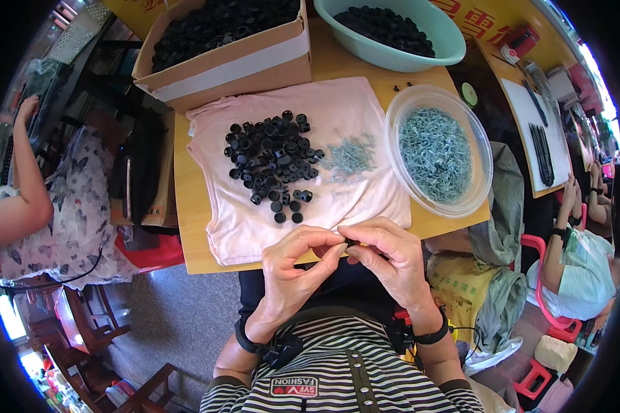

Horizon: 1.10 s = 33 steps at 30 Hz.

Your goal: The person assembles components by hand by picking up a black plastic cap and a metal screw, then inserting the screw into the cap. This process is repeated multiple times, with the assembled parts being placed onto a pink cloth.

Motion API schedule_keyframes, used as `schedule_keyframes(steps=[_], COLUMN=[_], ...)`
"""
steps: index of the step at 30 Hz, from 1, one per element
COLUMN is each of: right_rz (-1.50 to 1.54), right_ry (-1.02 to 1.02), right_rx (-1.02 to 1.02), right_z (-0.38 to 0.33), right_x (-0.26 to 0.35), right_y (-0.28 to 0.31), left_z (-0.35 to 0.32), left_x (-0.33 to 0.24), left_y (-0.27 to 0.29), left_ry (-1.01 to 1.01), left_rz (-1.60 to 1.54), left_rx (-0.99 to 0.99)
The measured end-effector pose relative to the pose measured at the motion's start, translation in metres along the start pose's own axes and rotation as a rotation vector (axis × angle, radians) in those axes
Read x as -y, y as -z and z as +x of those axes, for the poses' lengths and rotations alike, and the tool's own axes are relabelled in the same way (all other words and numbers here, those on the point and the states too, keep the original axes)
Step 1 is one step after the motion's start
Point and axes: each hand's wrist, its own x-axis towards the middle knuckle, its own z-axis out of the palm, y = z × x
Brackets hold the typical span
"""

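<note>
Near the table's front edge, my left hand (299, 260) and my right hand (391, 256) meet fingertip to fingertip, both closed in a pinch. A small black plastic part (350, 242) shows between them against my right fingers, mostly hidden. Whatever my left fingertips hold is covered. Beyond my hands a pink cloth (234, 230) covers much of the table, bearing a loose heap of black plastic caps (272, 151). Beside the caps lies a small pile of silvery screws (351, 157). To the right, a round clear plastic tub (486, 162) holds many more screws.
At the back stand a cardboard box (238, 72) and a pale green basin (399, 63), both full of black parts. The wooden table (194, 241) ends just before my body. Other people sit left and right; plastic sacks (461, 279) stand by the table's right side.
</note>
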Motion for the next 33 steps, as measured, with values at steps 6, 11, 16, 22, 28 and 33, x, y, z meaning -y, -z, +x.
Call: schedule_keyframes(steps=[6,11,16,22,28,33], right_rz=[0.282,0.611,0.558,0.531,0.504,0.272], right_ry=[-0.142,-0.287,-0.185,-0.142,-0.19,-0.041], right_rx=[-0.041,-0.093,-0.382,-0.655,-0.374,-0.149], right_z=[-0.001,-0.001,0.007,0.02,0.004,0.006], right_x=[-0.002,-0.014,-0.017,-0.015,-0.013,0.003], right_y=[-0.005,-0.006,0.019,0.054,0.018,-0.002], left_z=[-0.005,0.008,0.028,0.045,0.043,0.028], left_x=[0.015,0.014,0.016,0.023,0.02,0.024], left_y=[-0.002,0.008,0.031,0.021,0.018,0.005], left_ry=[0.175,0.067,-0.084,-0.14,-0.171,-0.097], left_rz=[-0.232,-0.1,0.568,0.774,0.594,-0.14], left_rx=[-0.004,0.081,-0.084,-0.044,-0.006,0.08])
